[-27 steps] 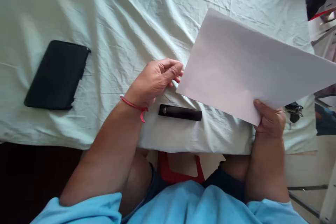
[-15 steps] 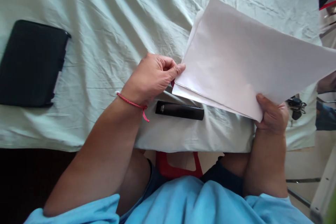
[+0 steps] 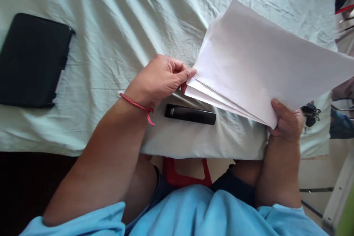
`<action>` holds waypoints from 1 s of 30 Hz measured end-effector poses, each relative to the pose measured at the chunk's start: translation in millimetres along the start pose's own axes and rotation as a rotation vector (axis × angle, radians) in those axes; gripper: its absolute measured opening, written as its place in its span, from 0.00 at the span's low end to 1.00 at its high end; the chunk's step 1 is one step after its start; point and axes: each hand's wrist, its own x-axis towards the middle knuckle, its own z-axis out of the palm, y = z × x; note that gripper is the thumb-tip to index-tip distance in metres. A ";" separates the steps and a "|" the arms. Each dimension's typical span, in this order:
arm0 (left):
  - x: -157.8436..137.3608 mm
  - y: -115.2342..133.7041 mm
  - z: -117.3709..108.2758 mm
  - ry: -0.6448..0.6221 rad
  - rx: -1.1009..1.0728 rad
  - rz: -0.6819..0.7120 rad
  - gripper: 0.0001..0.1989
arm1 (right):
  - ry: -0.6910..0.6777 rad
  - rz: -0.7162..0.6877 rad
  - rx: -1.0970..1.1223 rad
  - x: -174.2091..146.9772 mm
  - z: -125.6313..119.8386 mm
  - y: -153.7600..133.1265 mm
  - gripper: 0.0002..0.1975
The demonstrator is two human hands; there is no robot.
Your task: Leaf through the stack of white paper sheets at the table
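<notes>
Several white paper sheets (image 3: 265, 59) are held up over the cloth, their lower left edges fanned slightly apart. At their left corner, my left hand (image 3: 166, 77) pinches the paper between thumb and fingers. My right hand (image 3: 287, 120) grips the lower right edge, its thumb on top and its other fingers hidden below. A small red thing (image 3: 183, 87) shows partly under my left fingertips; its kind cannot be made out. Below the sheets lies a black stapler-like oblong (image 3: 190, 114) with small white lettering at its left end.
A pale green cloth (image 3: 116, 18) with wrinkles covers the table. To the left lies a flat black case (image 3: 33, 61). Keys (image 3: 311, 113) rest beside my right hand. A red stool (image 3: 182, 177) is below the table edge, and metal bars (image 3: 316, 190) stand at lower right.
The sheets' left edges have spread, so more layers show at the lower left corner. The top sheet has shifted slightly right. Both hands keep their hold, and the view has moved a little.
</notes>
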 end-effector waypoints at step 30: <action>-0.5 -1.2 9.1 0.062 -0.081 -0.011 0.12 | -0.002 0.027 0.042 -0.5 -1.5 1.5 0.27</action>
